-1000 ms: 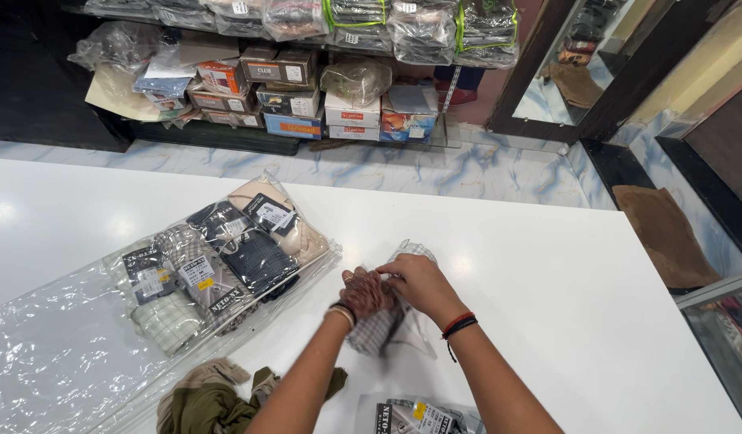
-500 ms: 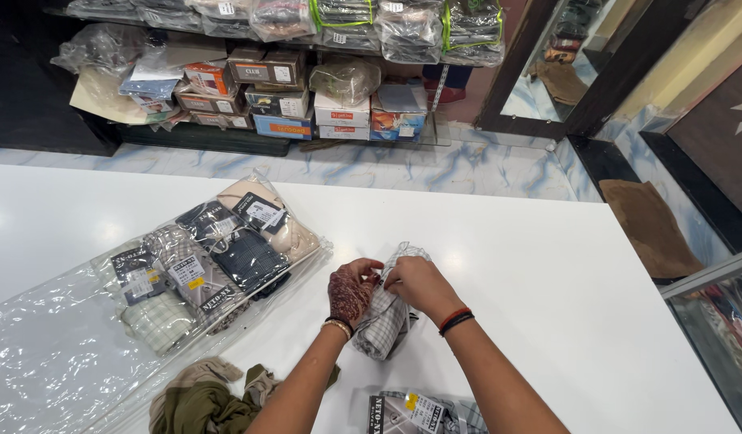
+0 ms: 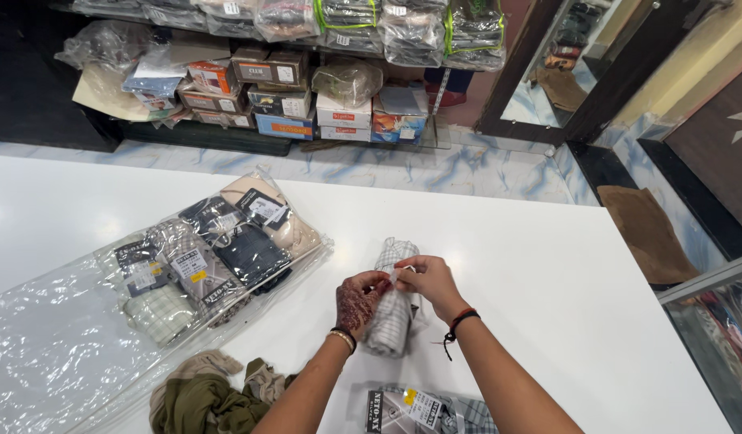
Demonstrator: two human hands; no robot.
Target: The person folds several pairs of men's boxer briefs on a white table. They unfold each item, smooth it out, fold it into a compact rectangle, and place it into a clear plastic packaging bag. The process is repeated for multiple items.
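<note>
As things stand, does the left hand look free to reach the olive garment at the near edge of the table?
Probably not right away: the left hand is on the rolled checked cloth along with the right hand. The olive garment lies uncovered, nothing between.

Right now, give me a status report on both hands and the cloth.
Left hand and right hand both gripping rolled checked cloth on white table. Nothing blocking.

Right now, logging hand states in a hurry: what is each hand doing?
Left hand: closed on the rolled grey checked cloth in clear plastic.
Right hand: pinching the same roll near its top.
</note>
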